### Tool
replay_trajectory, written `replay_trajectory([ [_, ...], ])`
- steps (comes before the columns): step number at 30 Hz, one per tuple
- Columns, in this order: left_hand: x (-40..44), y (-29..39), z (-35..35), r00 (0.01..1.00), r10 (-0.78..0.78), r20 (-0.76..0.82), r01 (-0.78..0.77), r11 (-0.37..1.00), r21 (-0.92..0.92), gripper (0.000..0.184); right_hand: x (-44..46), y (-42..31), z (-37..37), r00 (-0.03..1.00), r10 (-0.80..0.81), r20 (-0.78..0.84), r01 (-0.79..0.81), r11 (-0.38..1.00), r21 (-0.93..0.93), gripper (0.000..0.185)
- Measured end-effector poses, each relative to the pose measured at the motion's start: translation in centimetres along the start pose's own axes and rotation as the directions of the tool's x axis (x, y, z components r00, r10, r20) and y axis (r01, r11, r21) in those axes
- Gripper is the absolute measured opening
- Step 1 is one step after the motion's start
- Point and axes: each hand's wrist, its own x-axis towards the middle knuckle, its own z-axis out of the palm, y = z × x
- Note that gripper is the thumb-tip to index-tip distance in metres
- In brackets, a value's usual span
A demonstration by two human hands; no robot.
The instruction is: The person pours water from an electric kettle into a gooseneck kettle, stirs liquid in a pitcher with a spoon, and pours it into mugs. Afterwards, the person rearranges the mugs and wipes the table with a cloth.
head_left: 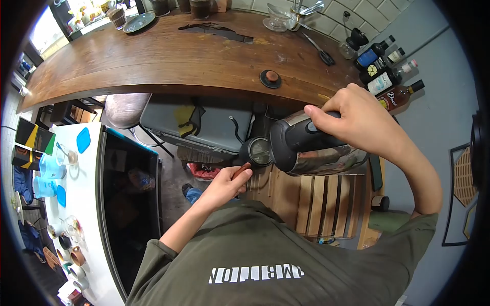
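Observation:
My right hand point(347, 120) grips the black handle of a shiny metal electric kettle point(326, 158), which is tilted to the left. Its black lid end is over the rim of a small black gooseneck pot point(259, 151) with an open top. Inside the pot something clear and shiny shows, perhaps water. My left hand point(227, 186) is closed around the pot's brown wooden handle point(241, 171). The pot's thin curved spout points away to the upper left. A round black lid with a wooden knob point(271, 78) lies on the wooden counter point(153, 61).
Several bottles point(383, 79) and scissors point(319, 49) are at the counter's right end. A slatted wooden rack point(326, 204) is below the kettle. Left are a grey stool point(125, 109) and a white table point(87, 204) with cups. A grey box point(199, 122) sits under the counter.

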Motion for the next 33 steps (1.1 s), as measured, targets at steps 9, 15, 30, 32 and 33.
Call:
replay_trajectory([
  [9, -0.3, 0.3, 0.8, 1.0, 0.009, 0.022, -0.009, 1.0, -0.025, 0.029, -1.1, -1.1, -0.9, 0.998, 0.051, 0.044, -0.046, 0.995, -0.094, 0.051],
  [15, -0.6, 0.0, 0.9, 1.0, 0.01, 0.016, -0.01, 1.0, -0.013, 0.03, -1.6, -1.4, -0.9, 0.999, 0.032, 0.042, -0.028, 0.996, -0.086, 0.051],
  [30, -1.7, -0.8, 1.1, 1.0, -0.003, -0.014, 0.003, 1.0, -0.02, 0.039, -1.8, -1.9, -0.6, 0.999, -0.039, 0.003, 0.039, 0.992, -0.121, 0.049],
  [32, -1.9, -0.8, 1.1, 1.0, -0.001, -0.019, 0.001, 1.0, -0.023, 0.04, -1.8, -1.9, -0.5, 0.997, -0.067, -0.029, 0.065, 0.995, -0.072, 0.049],
  [33, -1.9, -0.8, 1.2, 0.999, -0.001, -0.035, 0.0, 1.0, -0.026, 0.04, -1.8, -2.1, -0.6, 0.998, -0.062, -0.024, 0.06, 0.996, -0.065, 0.049],
])
